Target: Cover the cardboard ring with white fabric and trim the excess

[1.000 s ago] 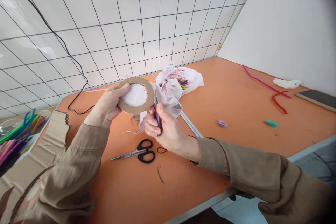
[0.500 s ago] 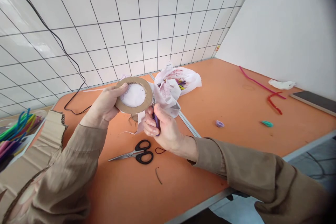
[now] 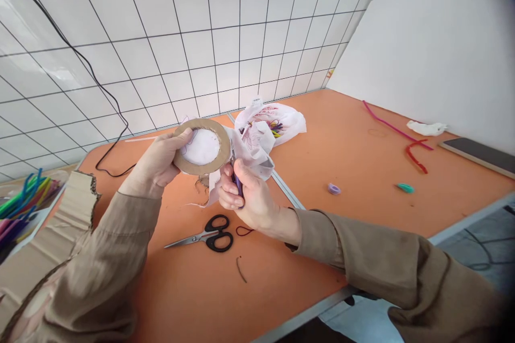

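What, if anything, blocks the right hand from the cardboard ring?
Nothing visible: the right hand has its purple-handled cutter beside the cardboard ring, at the white cloth. The left hand grips the ring's opposite side; black scissors lie aside on the table.

Passing room between right hand (image 3: 253,193) and purple coil (image 3: 333,188) — black scissors (image 3: 206,236) blocking nearer, white bag (image 3: 293,119), wall (image 3: 201,37) beyond.

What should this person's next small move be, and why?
Perhaps one small snip of the cloth beside the cardboard ring: the right hand holds purple scissors near its edge, the left hand grips the ring, and cloth shows past the rim.
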The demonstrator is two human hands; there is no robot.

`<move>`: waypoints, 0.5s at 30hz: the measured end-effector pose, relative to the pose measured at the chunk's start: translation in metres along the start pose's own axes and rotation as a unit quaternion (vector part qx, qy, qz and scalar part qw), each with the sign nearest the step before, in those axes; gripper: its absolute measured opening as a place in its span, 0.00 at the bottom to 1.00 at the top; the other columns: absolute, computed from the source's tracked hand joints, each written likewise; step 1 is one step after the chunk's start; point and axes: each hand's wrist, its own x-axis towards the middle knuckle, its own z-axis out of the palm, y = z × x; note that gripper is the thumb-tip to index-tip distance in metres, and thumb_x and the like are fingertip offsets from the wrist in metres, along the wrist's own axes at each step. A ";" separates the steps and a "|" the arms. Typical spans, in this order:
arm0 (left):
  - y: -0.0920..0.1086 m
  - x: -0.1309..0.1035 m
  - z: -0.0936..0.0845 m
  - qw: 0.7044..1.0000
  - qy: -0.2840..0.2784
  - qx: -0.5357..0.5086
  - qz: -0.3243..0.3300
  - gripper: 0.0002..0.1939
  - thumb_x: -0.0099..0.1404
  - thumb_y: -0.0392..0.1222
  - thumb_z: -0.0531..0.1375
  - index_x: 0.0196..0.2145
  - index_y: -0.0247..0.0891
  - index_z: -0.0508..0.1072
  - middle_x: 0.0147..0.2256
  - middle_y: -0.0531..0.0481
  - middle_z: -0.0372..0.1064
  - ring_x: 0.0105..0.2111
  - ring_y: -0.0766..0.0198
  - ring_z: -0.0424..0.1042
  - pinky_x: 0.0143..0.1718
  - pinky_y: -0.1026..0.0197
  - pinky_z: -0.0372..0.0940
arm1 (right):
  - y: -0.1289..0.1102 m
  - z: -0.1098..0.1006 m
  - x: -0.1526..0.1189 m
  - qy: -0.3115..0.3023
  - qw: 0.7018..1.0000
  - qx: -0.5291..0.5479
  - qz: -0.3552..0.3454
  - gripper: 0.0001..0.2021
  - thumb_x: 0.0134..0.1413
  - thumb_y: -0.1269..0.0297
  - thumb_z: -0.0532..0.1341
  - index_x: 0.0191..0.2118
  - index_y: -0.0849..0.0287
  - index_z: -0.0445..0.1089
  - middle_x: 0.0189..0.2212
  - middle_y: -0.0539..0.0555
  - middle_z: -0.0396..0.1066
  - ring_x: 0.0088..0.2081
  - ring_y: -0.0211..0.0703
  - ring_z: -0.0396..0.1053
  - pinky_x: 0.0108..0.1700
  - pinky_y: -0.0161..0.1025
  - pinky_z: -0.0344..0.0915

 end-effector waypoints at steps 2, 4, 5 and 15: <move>0.000 0.001 -0.001 1.000 -0.004 0.003 0.006 0.09 0.53 0.40 0.69 0.31 0.31 0.78 0.31 0.42 0.77 0.33 0.56 0.75 0.31 0.61 0.71 | 0.001 0.000 0.000 0.003 1.000 0.000 -0.006 0.23 0.51 0.45 0.66 0.28 0.58 0.58 0.16 0.39 0.53 0.15 0.25 0.46 0.20 0.30 0.42; 0.000 0.002 -0.003 1.000 -0.011 0.002 0.013 0.10 0.54 0.41 0.68 0.32 0.31 0.78 0.33 0.42 0.77 0.33 0.55 0.75 0.30 0.61 0.70 | 0.002 0.000 0.000 0.007 1.000 -0.008 -0.020 0.22 0.50 0.45 0.66 0.28 0.58 0.59 0.17 0.39 0.55 0.15 0.25 0.49 0.20 0.30 0.45; 0.000 0.003 -0.004 1.000 -0.013 0.001 0.016 0.10 0.54 0.40 0.68 0.32 0.31 0.79 0.33 0.42 0.77 0.33 0.56 0.75 0.30 0.61 0.70 | 0.003 0.001 -0.001 0.013 0.999 -0.017 -0.029 0.22 0.50 0.45 0.66 0.28 0.58 0.60 0.17 0.40 0.56 0.15 0.26 0.52 0.20 0.30 0.47; 0.004 0.005 -0.009 0.999 -0.014 -0.007 0.039 0.11 0.53 0.42 0.69 0.31 0.32 0.77 0.29 0.44 0.75 0.32 0.56 0.74 0.31 0.60 0.69 | 0.011 0.001 -0.011 0.063 0.991 -0.117 0.006 0.21 0.45 0.48 0.69 0.26 0.59 0.61 0.17 0.44 0.67 0.18 0.36 0.70 0.22 0.31 0.62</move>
